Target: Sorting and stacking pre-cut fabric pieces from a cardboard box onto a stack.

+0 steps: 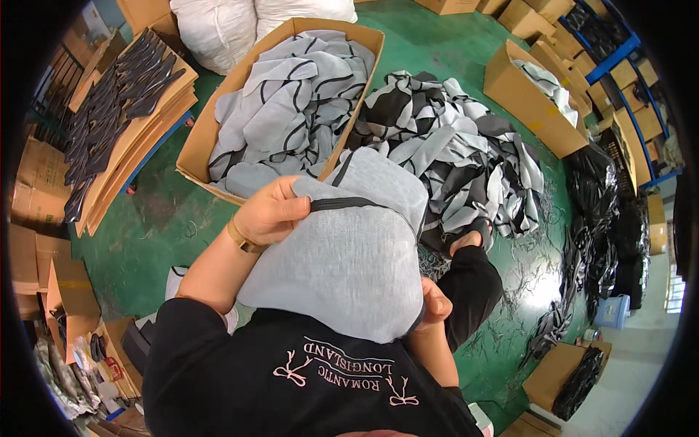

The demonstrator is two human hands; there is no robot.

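Spread over my lap is a light grey fabric piece [338, 269] with a black elastic band across its upper part. My left hand [273, 213] pinches it at the upper left, thumb lying by the end of the black band. Lower right, my right hand [435, 304] has its fingers closed on the piece's edge; its fingertips are partly hidden by the cloth. A second grey panel [386, 178] shows just beyond the band, and I cannot tell whether it belongs to the same piece.
Ahead stands a large cardboard box [191, 164] filled with similar grey pieces. Right of it, a loose heap of grey and black pieces [466, 149] lies on the green floor by my foot. Stacked cardboard with black items [131, 109] is at left; another box [535, 98] stands far right.
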